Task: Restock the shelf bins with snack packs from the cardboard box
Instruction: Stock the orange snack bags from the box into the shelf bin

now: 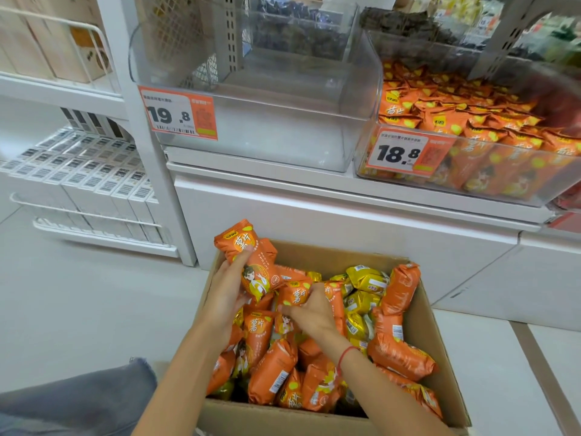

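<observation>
Here both hands (227, 289) (309, 311) grip orange packs (251, 265)

The cardboard box (438, 313) is plain brown corrugated board, matt and a bit rough at the cut edges. The orange snack packs (273, 369) inside are crinkly plastic film with a soft sheen, and the yellow packs (366, 280) look shinier, almost foil-like. Both shelf bins, the empty bin (251, 133) and the filled bin (518, 187), are clear glossy plastic. The shelf base (330, 215) is smooth white, matt painted. The price tag (179, 113) looks like printed paper. A red string bracelet (345, 357) sits on one wrist, grey frayed denim (78, 394) at lower left.
</observation>
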Motion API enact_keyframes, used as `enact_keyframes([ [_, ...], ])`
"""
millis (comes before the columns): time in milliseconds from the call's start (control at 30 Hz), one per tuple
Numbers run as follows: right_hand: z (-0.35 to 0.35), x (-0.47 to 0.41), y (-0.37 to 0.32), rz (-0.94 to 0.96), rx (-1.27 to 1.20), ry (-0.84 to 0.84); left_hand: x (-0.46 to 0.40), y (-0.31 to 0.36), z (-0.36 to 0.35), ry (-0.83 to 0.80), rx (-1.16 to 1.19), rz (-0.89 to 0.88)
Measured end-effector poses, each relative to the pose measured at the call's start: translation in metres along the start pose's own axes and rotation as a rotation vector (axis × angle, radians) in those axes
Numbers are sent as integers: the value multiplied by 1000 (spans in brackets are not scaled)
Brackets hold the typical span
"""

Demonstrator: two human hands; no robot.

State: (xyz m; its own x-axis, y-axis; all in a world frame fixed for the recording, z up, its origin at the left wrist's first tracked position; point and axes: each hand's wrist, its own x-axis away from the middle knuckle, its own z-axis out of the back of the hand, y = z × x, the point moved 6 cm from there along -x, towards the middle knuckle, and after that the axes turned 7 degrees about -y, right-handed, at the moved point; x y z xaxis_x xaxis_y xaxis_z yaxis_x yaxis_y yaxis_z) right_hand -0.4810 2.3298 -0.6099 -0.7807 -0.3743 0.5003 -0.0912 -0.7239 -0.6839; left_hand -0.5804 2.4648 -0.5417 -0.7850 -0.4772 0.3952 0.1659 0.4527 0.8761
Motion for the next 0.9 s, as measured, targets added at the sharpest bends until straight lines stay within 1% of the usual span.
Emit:
enact_keyframes([
  [67,18,12,-16,73,-137,-59,3,2,-3,-13,39,1],
  [167,54,38,-46,182,-268,-129,7,8,-20,-42,180,29],
  [267,89,61,-71,191,-370,-219,12,27,-45,-57,348,31],
  [400,143,88,-98,194,-420,-288,8,75,-81,-172,391,-33],
  [433,158,93,-104,201,-462,-298,4,90,-88,-183,370,-67],
  [500,188,102,-119,197,-615,-332,-5,123,-102,-193,250,-156],
  [600,237,114,-151,256,-825,-458,-15,176,-123,-241,56,-346],
  [700,281,111,-180,359,-824,-542,-29,223,-142,-243,-49,-482],
  [733,293,105,-188,386,-800,-551,-35,235,-148,-231,-70,-507],
  [800,311,85,-202,410,-734,-507,-52,253,-159,-216,-120,-533],
  [833,320,68,-207,410,-704,-443,-62,259,-164,-209,-143,-536],
  [900,337,35,-222,425,-610,-256,-82,265,-171,-201,-163,-520],
])
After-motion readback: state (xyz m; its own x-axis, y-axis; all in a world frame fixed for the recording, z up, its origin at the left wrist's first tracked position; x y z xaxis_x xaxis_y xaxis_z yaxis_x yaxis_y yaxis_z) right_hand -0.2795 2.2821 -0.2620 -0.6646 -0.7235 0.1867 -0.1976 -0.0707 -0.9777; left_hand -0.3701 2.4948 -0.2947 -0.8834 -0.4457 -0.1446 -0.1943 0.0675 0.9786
